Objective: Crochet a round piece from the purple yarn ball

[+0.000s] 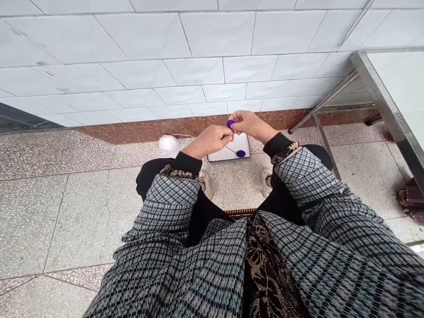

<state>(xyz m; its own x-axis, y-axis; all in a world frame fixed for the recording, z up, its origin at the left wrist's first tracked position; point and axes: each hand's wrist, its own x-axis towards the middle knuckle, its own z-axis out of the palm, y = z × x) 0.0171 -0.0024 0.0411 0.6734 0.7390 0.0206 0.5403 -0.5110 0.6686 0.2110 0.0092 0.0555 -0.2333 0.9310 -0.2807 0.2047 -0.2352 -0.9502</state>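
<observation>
Both of my hands meet in front of me, above a white board (225,153) with a dark edge on the floor. My right hand (250,126) pinches a small purple knitted or crocheted piece (231,124), with fingers wrapped round it. Against its lower edge, my left hand (213,140) is closed, thumb and forefinger pressed together; whether a thin tool is between them is too small to tell. On the board lies a purple oval (240,153), apparently wound yarn or a finished piece, with a thin dark line running from it toward my left hand.
A white yarn ball (168,144) sits by the wall at left, loose white strands trailing near my shoe (206,184). The tiled wall (198,39) stands close ahead. A metal-framed table (380,95) rises at right, and dark reddish cloth (412,201) lies beneath it.
</observation>
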